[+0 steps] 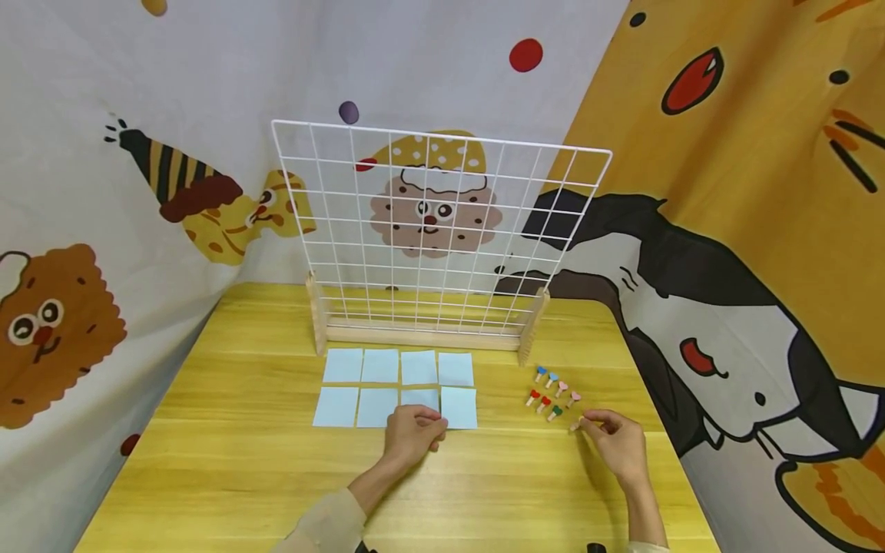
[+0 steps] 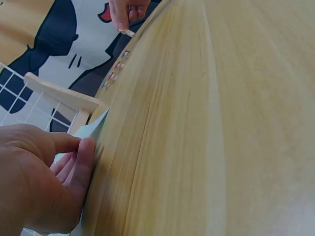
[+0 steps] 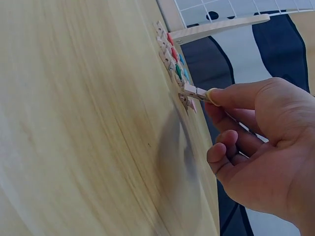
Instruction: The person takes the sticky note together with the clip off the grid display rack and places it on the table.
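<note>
My left hand (image 1: pixel 412 436) pinches the edge of a light blue paper note (image 1: pixel 459 408) between thumb and finger. In the left wrist view that note (image 2: pixel 92 128) is bent up off the table. Other blue notes (image 1: pixel 342 367) lie beside it in two rows, one partly covered by the hand. To the right, my right hand (image 1: pixel 620 447) pinches a small wooden clothespin (image 3: pixel 193 91), its decorated end yellow and mostly hidden by the fingertips. Just beyond it lie several mini clothespins with blue (image 1: pixel 541 371), pink, red (image 1: pixel 533 395) and green (image 1: pixel 556 412) heart tops.
A white wire grid (image 1: pixel 442 136) stands upright behind the notes on a wooden base (image 1: pixel 422 336) with two side feet. Cartoon-printed curtains (image 1: pixel 228 46) surround the wooden table (image 1: pixel 228 461). Two dark objects (image 1: pixel 596 548) show at the bottom edge of the head view.
</note>
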Demonstrator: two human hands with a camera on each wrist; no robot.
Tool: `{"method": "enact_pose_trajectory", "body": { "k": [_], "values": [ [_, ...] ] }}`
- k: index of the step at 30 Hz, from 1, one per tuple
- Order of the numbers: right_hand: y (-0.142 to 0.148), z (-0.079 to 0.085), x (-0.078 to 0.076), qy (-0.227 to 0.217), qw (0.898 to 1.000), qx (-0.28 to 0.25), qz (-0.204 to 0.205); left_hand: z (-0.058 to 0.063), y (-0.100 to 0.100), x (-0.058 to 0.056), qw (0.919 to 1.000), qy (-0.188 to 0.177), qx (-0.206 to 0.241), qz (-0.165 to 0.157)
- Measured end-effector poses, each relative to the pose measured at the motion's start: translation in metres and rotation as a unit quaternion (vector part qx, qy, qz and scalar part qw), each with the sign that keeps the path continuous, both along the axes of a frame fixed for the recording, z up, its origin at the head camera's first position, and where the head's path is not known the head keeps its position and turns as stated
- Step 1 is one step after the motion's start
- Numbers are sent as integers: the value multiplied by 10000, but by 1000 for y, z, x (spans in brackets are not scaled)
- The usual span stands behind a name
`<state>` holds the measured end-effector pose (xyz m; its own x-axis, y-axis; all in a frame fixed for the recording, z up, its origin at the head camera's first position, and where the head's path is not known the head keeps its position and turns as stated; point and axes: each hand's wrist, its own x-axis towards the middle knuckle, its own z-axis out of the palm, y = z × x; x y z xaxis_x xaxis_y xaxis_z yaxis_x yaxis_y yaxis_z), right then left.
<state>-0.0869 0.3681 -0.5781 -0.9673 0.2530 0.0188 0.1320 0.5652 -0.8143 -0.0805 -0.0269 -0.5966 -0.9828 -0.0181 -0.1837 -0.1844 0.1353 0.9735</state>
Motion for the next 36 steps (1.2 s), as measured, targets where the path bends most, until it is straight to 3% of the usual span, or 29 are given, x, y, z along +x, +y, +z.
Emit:
{"method": "enact_pose_trajectory", "body": {
  "k": [15, 28, 36],
  "values": [
    [-4, -7, -11, -409, 9991, 122, 65, -7, 2, -4, 9992, 130, -381, 7],
    [-2, -10, -15, -588, 9974, 369, 205, -4, 2, -4, 9992, 218, -311, -79],
    [-3, -12, -19, -395, 9976, 520, 220, -4, 2, -4, 9994, 197, -255, -104]
  ]
}}
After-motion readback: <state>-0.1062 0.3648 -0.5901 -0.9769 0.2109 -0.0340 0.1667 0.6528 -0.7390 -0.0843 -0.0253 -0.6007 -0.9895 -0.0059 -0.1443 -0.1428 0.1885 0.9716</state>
